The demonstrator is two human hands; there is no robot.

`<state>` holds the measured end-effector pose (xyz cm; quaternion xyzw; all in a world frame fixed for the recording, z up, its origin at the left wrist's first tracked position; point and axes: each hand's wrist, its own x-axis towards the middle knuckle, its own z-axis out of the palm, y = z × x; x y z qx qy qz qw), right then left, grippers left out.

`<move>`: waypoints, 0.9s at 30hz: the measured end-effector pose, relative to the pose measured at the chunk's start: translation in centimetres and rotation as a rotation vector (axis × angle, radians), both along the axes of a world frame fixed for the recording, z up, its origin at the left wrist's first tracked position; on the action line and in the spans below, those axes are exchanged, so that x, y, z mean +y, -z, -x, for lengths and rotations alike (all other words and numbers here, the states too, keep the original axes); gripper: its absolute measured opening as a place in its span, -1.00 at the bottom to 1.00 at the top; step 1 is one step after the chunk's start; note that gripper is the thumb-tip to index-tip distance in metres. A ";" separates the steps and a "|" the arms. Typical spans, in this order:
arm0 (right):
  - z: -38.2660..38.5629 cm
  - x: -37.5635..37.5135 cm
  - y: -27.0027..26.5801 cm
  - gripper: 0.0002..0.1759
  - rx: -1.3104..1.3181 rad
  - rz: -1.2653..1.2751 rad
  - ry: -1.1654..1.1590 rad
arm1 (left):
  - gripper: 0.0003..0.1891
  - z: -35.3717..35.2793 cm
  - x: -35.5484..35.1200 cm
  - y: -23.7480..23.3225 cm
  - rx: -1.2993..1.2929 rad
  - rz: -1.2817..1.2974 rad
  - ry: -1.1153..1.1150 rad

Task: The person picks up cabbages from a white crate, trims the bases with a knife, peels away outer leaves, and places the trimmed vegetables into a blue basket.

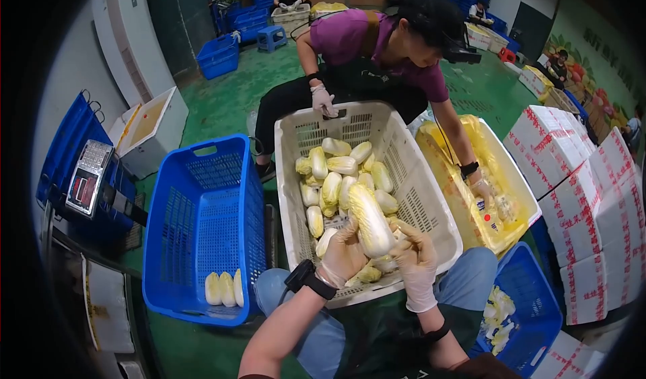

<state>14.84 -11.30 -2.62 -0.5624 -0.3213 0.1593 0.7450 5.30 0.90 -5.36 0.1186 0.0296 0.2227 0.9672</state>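
A pale yellow napa cabbage [370,221] is held upright, slightly tilted, over the front part of a white crate [417,184]. My gloved left hand [342,254] is closed on its lower left side. At its lower right is my gloved right hand [415,261], with bent fingers close to the cabbage's base; what they grip, if anything, is hard to make out. Several more cabbages [331,188] lie in the white crate below. On the left, a blue crate [195,211] holds a few cabbages [224,289] in its near right corner.
A co-worker [377,49] in purple leans over a yellow-lined box [441,167], one hand inside. A blue bin [531,312] with leaf scraps [499,312] is at my lower right. Printed cartons [572,217] stand at right, a scale display [87,184] at left.
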 end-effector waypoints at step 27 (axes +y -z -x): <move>-1.7 0.6 -1.4 -0.71 0.013 0.101 -0.005 | -0.31 -0.2 -1.1 -0.6 0.151 -0.334 -0.013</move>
